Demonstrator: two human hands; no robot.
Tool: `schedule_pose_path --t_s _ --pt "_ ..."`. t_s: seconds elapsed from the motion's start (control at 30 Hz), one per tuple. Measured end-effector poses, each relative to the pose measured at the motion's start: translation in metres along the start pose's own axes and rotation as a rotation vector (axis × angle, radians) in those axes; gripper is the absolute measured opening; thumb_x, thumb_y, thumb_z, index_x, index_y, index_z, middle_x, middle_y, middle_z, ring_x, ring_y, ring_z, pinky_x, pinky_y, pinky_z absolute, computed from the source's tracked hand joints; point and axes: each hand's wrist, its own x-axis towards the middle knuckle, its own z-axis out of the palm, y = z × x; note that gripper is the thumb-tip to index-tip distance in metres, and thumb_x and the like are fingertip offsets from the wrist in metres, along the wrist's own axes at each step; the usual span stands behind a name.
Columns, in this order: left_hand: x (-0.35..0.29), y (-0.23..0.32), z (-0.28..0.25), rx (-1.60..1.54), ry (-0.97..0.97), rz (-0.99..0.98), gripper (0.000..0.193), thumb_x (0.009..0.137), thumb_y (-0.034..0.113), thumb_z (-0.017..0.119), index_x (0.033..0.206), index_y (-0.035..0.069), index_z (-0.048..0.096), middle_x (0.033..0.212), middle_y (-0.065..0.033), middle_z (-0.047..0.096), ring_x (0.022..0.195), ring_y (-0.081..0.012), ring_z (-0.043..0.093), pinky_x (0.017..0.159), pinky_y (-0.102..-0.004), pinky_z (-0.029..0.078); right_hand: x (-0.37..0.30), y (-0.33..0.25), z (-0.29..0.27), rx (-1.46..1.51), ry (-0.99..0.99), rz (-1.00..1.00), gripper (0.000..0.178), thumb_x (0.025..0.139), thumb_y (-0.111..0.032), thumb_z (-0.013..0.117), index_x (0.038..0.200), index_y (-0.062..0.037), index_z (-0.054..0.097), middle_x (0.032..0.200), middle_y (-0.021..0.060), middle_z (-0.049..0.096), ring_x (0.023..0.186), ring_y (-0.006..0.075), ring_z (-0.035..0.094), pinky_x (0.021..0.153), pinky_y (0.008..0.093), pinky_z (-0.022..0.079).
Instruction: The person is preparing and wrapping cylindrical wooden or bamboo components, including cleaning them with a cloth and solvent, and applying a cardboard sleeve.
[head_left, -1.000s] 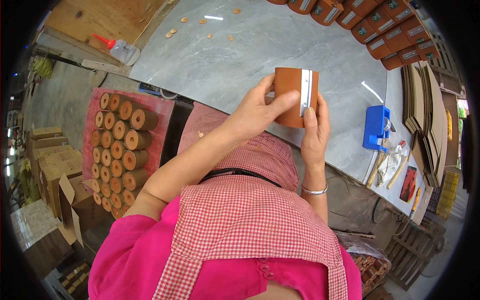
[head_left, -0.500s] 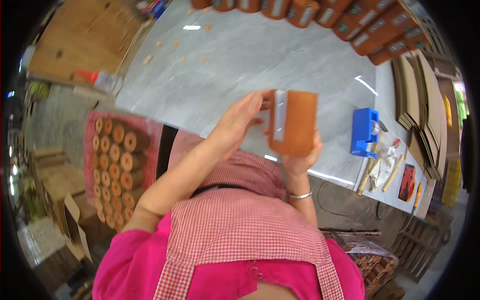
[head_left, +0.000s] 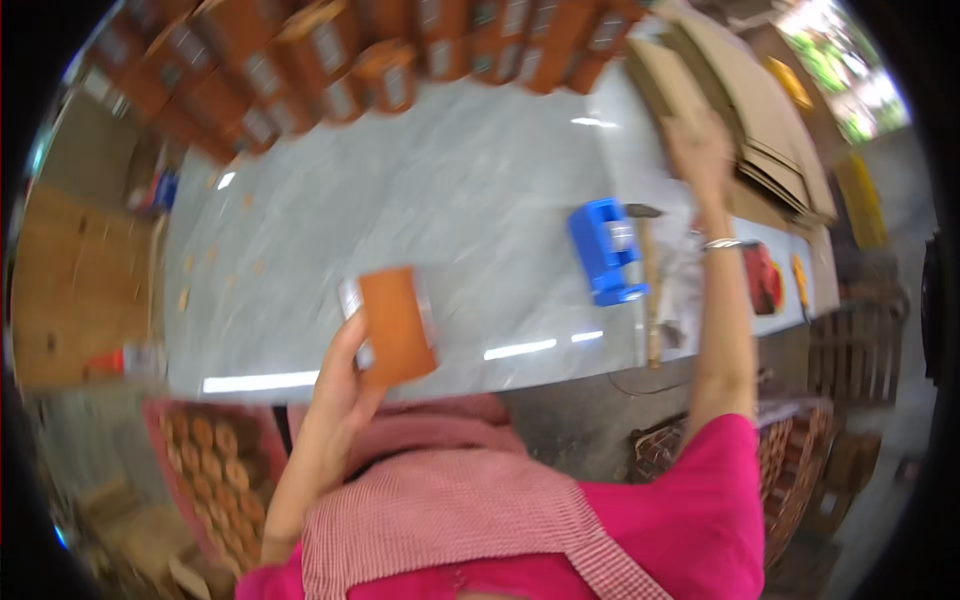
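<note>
My left hand [head_left: 340, 385] grips an orange-brown cylinder [head_left: 398, 325] with a pale strip along its side, held above the near part of the grey marbled table [head_left: 480, 220]. The thumb lies against its left side. Far to the right, my right hand [head_left: 700, 150] reaches to the stack of cardboard sheets [head_left: 765, 110]; its fingers are smeared by motion, and I cannot tell whether they grip a sheet. A blue tape dispenser [head_left: 605, 255] sits between the two arms.
Rows of similar labelled cylinders [head_left: 330, 60] stand along the table's far edge. Beside the tape dispenser lie a wooden-handled tool [head_left: 652, 300] and a red-and-black object [head_left: 762, 280]. More brown cylinders [head_left: 205, 470] rest on a red surface at lower left.
Both hands held the cylinder before. The right hand has let go and moved to the far right, to the cardboard; the left hand has kept the cylinder. The view has swung right.
</note>
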Motion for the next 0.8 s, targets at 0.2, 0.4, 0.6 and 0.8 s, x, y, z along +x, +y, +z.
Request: schedule_pose_path --t_s 0.2,0.4,0.6,0.8 --pt "0.004 0.013 -0.018 -0.175 -0.209 0.02 0.066 0.092 0.022 0.061 0.15 0.001 0.036 0.139 -0.0153 0.054 0.128 -0.0294 0.055 0.11 -0.0527 0.043 -0.015 0.159 0.075 -0.183 -0.86 0.381 0.108 0.084 -0.082 0.049 0.143 0.0087 0.049 0.143 0.0303 0.053 0.136 0.0425 0.049 0.114 0.0463 0.038" --pt "-0.014 0.015 -0.031 -0.052 -0.151 0.139 0.086 0.085 0.018 0.065 0.157 0.004 0.02 0.144 -0.0165 0.046 0.135 -0.0282 0.046 0.114 -0.0522 0.038 0.01 0.156 0.071 -0.123 -0.882 0.36 0.119 0.074 -0.089 0.055 0.142 0.0084 0.052 0.145 0.0284 0.053 0.137 0.04 0.05 0.116 0.0458 0.035" --pt "-0.02 0.011 -0.028 0.034 -0.069 0.203 0.09 0.083 0.018 0.066 0.158 0.0 0.02 0.144 -0.0174 0.048 0.134 -0.0278 0.049 0.116 -0.0494 0.036 0.013 0.124 0.028 -0.074 -0.661 0.458 0.118 0.069 -0.088 0.061 0.139 0.0071 0.055 0.139 0.0264 0.058 0.13 0.0396 0.055 0.113 0.0462 0.038" --pt "-0.022 0.008 -0.031 0.112 -0.071 0.257 0.096 0.08 0.023 0.072 0.158 0.003 0.022 0.144 -0.0173 0.048 0.136 -0.029 0.047 0.117 -0.0493 0.034 0.015 0.08 -0.041 0.203 -0.247 0.526 0.07 0.098 -0.059 0.052 0.117 0.0063 0.071 0.107 0.0222 0.073 0.104 0.0296 0.07 0.091 0.042 0.054"
